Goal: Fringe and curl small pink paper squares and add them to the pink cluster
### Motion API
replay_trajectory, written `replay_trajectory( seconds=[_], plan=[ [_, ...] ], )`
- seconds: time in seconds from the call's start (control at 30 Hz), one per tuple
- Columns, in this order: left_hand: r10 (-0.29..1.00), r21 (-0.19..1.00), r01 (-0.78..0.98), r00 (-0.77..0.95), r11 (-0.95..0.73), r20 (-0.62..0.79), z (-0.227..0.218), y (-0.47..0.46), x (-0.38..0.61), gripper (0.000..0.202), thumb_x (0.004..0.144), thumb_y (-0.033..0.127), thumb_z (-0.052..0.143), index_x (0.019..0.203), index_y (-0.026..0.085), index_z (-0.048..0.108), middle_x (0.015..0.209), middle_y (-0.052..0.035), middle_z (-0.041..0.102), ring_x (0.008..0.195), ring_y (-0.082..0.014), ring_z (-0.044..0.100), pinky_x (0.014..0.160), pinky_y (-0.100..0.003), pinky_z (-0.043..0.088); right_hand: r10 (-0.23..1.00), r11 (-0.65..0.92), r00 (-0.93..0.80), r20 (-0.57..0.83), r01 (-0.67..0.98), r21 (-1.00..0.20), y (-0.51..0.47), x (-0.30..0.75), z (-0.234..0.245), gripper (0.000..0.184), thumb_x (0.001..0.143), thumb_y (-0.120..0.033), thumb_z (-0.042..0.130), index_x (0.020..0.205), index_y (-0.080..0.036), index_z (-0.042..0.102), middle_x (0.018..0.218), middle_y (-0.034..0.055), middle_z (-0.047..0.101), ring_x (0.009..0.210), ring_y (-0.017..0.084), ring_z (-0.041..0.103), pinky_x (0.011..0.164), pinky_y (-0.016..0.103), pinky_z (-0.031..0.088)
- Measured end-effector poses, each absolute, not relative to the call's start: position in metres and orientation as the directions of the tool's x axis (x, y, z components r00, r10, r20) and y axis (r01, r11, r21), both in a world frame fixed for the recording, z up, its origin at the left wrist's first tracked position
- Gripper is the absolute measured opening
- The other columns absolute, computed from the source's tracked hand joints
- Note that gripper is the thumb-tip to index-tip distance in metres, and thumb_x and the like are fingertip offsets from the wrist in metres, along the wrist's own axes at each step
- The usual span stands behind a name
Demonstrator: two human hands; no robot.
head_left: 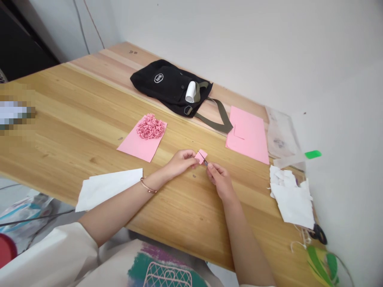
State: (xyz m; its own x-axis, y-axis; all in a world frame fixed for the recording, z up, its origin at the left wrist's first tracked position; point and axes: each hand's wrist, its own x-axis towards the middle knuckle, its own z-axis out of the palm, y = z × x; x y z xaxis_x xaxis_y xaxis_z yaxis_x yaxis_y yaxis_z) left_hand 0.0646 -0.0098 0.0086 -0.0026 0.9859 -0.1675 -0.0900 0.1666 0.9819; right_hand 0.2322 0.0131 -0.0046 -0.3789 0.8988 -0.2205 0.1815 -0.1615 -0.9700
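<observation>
Between thumb and fingers, my left hand pinches a small pink piece of paper above the wooden table. My right hand is closed around small scissors, whose blades lie across the pink piece. The scissors' handles are mostly hidden by my fingers. Left of my hands, a heap of small pink curled pieces rests on a pink sheet. A folded white paper lies beside my left forearm.
A black bag with a white roll on it lies at the back of the table. More pink sheets lie right. Torn white paper, black-handled scissors and a green-yellow item stand along the right edge.
</observation>
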Motion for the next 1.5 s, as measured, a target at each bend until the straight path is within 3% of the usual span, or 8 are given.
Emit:
replay_trajectory(
  seconds=[0.13,0.7,1.5],
  plan=[
    [0.983,0.974,-0.134,0.012,0.182,-0.182,0.0076,-0.0094,0.0631,0.013,0.067,0.025,0.058,0.068,0.013,0.064,0.063,0.0,0.059,0.059,-0.0099,0.048,0.062,-0.024,0.037,0.862,-0.235,-0.424,-0.278,0.152,-0.96,0.0142,0.235,0.0002,0.042,0.071,-0.053,0.06,0.087,-0.015,0.068,0.051,-0.0065,0.031,0.043,0.005,0.021,0.042,0.023,0.013],
    [0.985,0.982,-0.078,0.026,0.173,-0.171,0.0095,-0.0102,0.0622,0.015,0.066,0.028,0.061,0.061,0.015,0.056,0.064,0.0003,0.061,0.06,-0.0098,0.047,0.059,-0.023,0.035,0.847,-0.235,-0.456,-0.274,0.143,-0.962,0.016,0.2385,-0.0015,0.043,0.071,-0.052,0.061,0.092,-0.016,0.07,0.051,-0.0067,0.027,0.044,0.005,0.018,0.043,0.024,0.011],
    [0.981,0.977,-0.093,0.014,0.193,-0.192,0.0109,-0.0105,0.0629,0.015,0.064,0.029,0.064,0.063,0.014,0.06,0.065,-0.0006,0.063,0.059,-0.0099,0.047,0.06,-0.023,0.035,0.867,-0.226,-0.418,-0.27,0.152,-0.962,0.0146,0.2363,0.0015,0.043,0.068,-0.054,0.062,0.084,-0.015,0.071,0.05,-0.0069,0.025,0.044,0.005,0.017,0.043,0.024,0.01]
  ],
)
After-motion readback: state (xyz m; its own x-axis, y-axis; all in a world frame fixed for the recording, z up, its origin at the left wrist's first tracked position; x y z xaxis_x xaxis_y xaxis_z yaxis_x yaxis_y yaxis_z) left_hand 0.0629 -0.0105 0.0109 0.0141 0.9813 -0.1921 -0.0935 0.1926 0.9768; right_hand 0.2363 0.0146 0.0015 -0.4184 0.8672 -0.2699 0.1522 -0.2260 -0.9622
